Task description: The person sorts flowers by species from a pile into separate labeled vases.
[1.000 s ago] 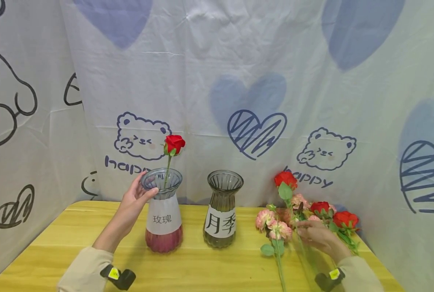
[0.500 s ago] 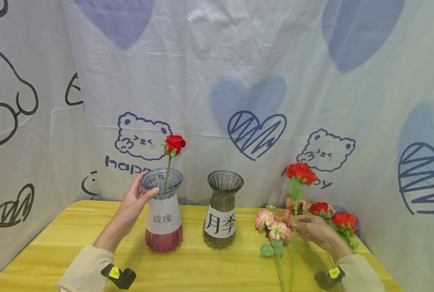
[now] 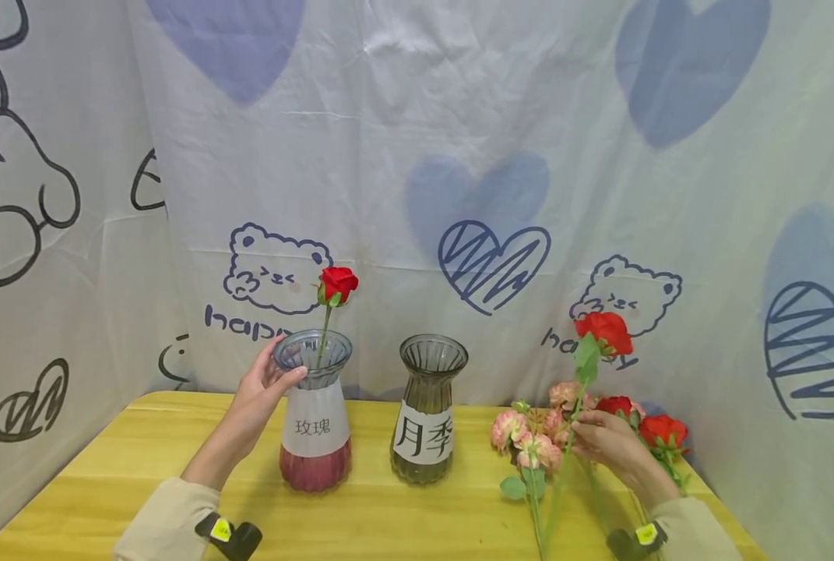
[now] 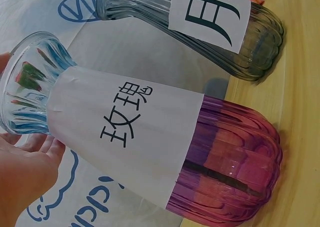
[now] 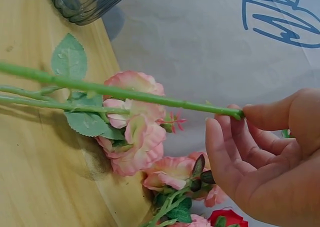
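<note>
My left hand [image 3: 258, 401] holds the rim of a ribbed glass vase [image 3: 316, 425], bluish at the top and pink at the base, with a white paper label. One red rose [image 3: 338, 285] stands in it, its stem showing inside the base in the left wrist view. On the right, my right hand [image 3: 616, 448] pinches the green stem [image 5: 150, 96] of another red rose [image 3: 604, 333] between thumb and fingers. That rose is raised upright, its head above the pink flowers [image 3: 539, 448] on the table. The left fingers behind the rim are partly hidden.
A grey glass vase [image 3: 422, 432] with a labelled front stands mid-table, with no flower in it. More red roses [image 3: 662, 430] lie beyond the right hand. The yellow wood-patterned table [image 3: 402, 530] ends at a printed cloth backdrop [image 3: 381, 195].
The right hand's red rose has been lifted from among the flowers, and its head has swung to the right. The left hand stays on the vase. The head view has tipped slightly.
</note>
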Motion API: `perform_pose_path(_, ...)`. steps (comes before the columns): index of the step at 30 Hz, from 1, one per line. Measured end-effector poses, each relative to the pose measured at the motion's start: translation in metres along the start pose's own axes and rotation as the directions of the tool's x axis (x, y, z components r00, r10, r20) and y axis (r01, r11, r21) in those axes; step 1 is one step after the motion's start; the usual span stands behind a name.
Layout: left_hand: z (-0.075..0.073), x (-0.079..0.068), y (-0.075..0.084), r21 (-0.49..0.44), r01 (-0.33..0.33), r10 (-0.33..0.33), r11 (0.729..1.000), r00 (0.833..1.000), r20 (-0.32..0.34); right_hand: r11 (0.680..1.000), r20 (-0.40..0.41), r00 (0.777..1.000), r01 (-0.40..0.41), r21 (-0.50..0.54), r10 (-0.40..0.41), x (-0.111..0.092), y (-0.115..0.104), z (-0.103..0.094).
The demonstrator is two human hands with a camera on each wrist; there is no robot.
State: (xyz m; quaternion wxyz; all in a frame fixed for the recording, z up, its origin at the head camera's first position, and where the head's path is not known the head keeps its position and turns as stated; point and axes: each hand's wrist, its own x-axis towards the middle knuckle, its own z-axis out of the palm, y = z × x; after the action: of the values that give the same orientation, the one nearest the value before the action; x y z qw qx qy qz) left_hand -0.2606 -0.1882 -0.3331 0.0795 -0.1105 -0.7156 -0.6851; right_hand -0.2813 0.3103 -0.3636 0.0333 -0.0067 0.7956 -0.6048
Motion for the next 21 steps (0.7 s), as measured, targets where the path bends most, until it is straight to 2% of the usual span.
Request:
perform_pose_path(9, 0.001, 0.000, 0.000, -0.002, -0.006, 0.006, 1.000, 1.000, -0.005, 1.000, -0.082, 0.997, -0.002, 0.000, 0.002, -0.001, -0.009, -0.003)
perform_pose_path(17, 0.001, 0.000, -0.002, -0.008, -0.022, 0.022, 1.000, 1.000, 0.000, 0.991, -0.140, 0.990, 0.030, 0.133, -0.012, 0.002, -0.022, 0.000)
perform_pose_path(21, 0.001, 0.000, -0.001, -0.006, -0.017, 0.017, 1.000, 1.000, -0.002, 0.992, -0.182, 0.983, 0.030, 0.124, -0.007, 0.007, -0.029, 0.003)
